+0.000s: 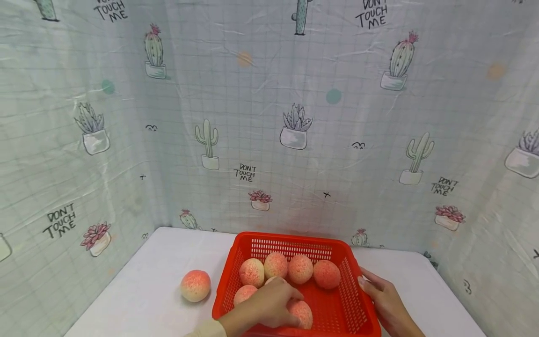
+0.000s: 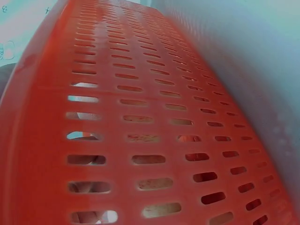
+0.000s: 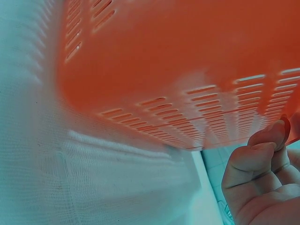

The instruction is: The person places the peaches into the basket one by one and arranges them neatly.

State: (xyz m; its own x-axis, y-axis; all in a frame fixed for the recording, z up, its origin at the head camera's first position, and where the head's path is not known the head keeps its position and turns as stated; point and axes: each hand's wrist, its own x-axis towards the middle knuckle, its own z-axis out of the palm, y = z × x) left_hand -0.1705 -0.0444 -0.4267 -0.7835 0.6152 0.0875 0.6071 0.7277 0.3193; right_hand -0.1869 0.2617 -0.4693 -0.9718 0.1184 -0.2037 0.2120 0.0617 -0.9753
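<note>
A red plastic basket (image 1: pixel 290 238) with slotted walls holds several pink-and-yellow peaches, such as one peach (image 1: pixel 327 274) near its right wall. My left hand (image 1: pixel 273 302) reaches into it over the front left and grips a peach (image 1: pixel 302 313), thumb and fingers around its sides. In the left wrist view the basket wall (image 2: pixel 154 112) fills the frame, and the hand is mostly hidden behind it. At the basket's right side, my right hand (image 1: pixel 385 299) holds the rim; the right wrist view shows its curled fingers (image 3: pixel 248 161) at the edge.
One more peach (image 1: pixel 195 285) lies outside, left of the basket, on the white table (image 1: pixel 168 252). Behind and on both sides hangs a curtain (image 1: pixel 269 117) printed with cacti, close to the table's back edge.
</note>
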